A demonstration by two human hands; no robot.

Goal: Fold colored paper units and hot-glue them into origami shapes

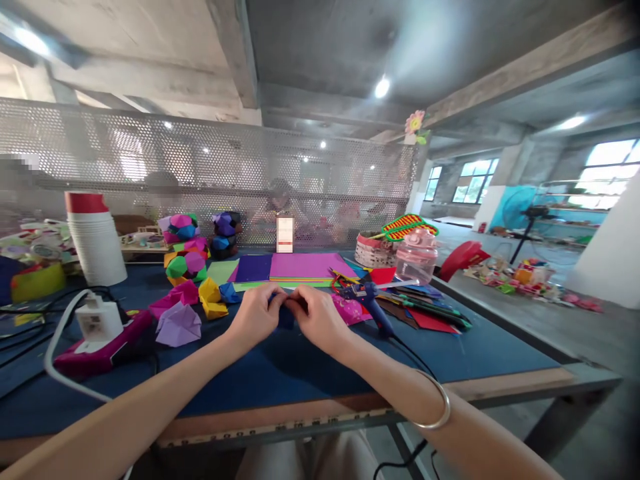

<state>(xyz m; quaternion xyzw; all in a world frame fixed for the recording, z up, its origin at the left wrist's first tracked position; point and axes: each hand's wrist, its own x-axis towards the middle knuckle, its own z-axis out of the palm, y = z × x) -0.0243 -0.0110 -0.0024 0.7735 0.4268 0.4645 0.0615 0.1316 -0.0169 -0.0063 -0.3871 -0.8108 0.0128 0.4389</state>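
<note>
While you work at the blue table, your left hand and your right hand meet at its middle, fingertips pinched together on a small dark blue paper piece. That piece sits between both hands, low over the table surface, mostly hidden by your fingers, so you cannot tell from this view how many creases it already has. Both hands are closed on it, thumbs and forefingers pressing, neither hand spread flat.

Judging by what lies around, the folding is well under way but far from over. To your left, several finished folded units in yellow, pink, purple and blue lie loose, and behind them stand assembled paper balls in mixed colours. Ahead of your hands a stack of flat coloured sheets waits unfolded, which suggests more pieces are left to make. The piece in your grip looks like one unit mid-fold, not yet joined to anything.

To the right of your hands a blue glue gun lies on the table with its cord trailing toward you, beside scissors and scattered paper strips. A stack of white cups stands far left, near a power strip with a plugged adapter.
</note>
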